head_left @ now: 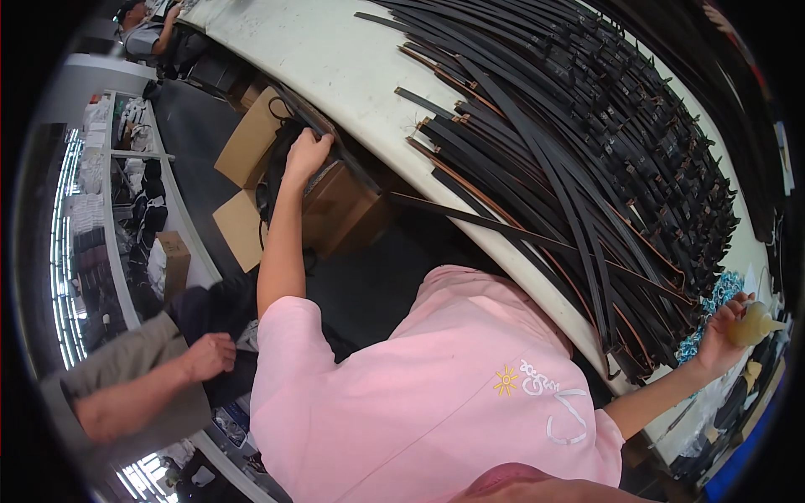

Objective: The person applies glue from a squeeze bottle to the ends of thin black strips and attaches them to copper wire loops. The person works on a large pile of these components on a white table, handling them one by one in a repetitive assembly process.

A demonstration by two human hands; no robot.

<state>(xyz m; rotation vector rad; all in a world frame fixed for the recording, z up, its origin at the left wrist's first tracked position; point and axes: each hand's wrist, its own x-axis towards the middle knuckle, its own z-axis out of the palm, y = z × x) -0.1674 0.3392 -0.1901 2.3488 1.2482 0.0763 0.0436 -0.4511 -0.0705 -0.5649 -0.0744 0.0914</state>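
Note:
My left hand [309, 157] reaches out over an open cardboard box [340, 205] beside the table's edge. Its fingers are closed at a dark edge there, and what they grip is hidden. Far to the right, my right hand [718, 339] is wrapped round a squeeze bottle [752, 324] with yellowish contents and a pointed nozzle. Between the two hands, a large heap of black belts [620, 159] with metal buckles spreads over the pale table [293, 50]. One belt [503, 230] sticks out past the table's edge toward the box.
A co-worker's arm [159, 386] comes in at the lower left, close to my left side. Another person [147, 38] is at the far upper left. Stocked shelves [126, 210] line the left. Blue patterned material [723, 289] lies by my right hand.

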